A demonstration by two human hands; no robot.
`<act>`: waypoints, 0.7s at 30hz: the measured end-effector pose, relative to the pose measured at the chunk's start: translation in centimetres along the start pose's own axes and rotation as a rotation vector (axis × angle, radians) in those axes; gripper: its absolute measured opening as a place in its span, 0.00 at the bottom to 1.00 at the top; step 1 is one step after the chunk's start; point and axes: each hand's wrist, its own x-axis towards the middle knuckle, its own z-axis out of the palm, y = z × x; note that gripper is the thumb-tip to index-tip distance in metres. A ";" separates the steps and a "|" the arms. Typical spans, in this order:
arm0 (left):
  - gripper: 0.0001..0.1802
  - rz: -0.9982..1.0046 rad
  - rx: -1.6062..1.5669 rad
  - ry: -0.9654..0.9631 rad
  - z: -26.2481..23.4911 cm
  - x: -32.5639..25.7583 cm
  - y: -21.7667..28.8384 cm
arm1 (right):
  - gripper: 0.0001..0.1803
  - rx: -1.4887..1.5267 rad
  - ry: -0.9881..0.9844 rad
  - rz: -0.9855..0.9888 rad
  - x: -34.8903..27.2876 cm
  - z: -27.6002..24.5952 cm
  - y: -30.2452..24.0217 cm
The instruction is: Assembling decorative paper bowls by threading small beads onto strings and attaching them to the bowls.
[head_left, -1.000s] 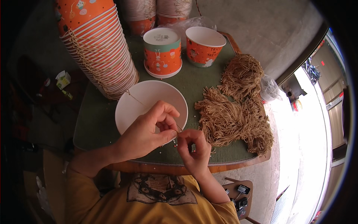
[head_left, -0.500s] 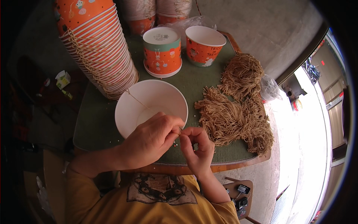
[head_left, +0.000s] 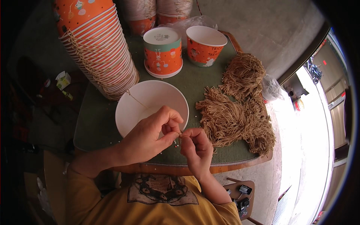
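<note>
My left hand (head_left: 152, 135) and my right hand (head_left: 195, 146) meet fingertip to fingertip over the near rim of a white paper bowl (head_left: 150, 98). Both pinch a thin tan string (head_left: 134, 99) that runs from the bowl's far rim to my fingers. The bowl stands open side up on the green table top (head_left: 97, 116). Whether the string is tied to the bowl cannot be made out.
A tall tilted stack of orange paper bowls (head_left: 98, 45) wound with string leans at the left. An upside-down orange cup (head_left: 162, 52) and an upright orange cup (head_left: 205, 45) stand behind. A heap of tan string bundles (head_left: 238, 108) lies at the right. Tiny beads dot the table's wooden front edge (head_left: 240, 165).
My left hand has shifted slightly and its fingers have reworked their pinch at the string. My right hand stays at the same spot. The bowl has not moved.
</note>
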 end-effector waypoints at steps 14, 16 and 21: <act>0.21 0.352 0.409 0.081 0.5 0.0 -0.1 | 0.03 -0.234 -0.053 -0.112 0.6 -0.4 -0.2; 0.22 0.332 0.401 0.086 0.5 0.1 -0.1 | 0.03 -0.157 -0.071 -0.066 0.7 -0.7 0.3; 0.20 0.266 0.296 0.041 0.5 0.4 -0.1 | 0.03 0.278 -0.092 0.188 0.9 -0.6 -0.7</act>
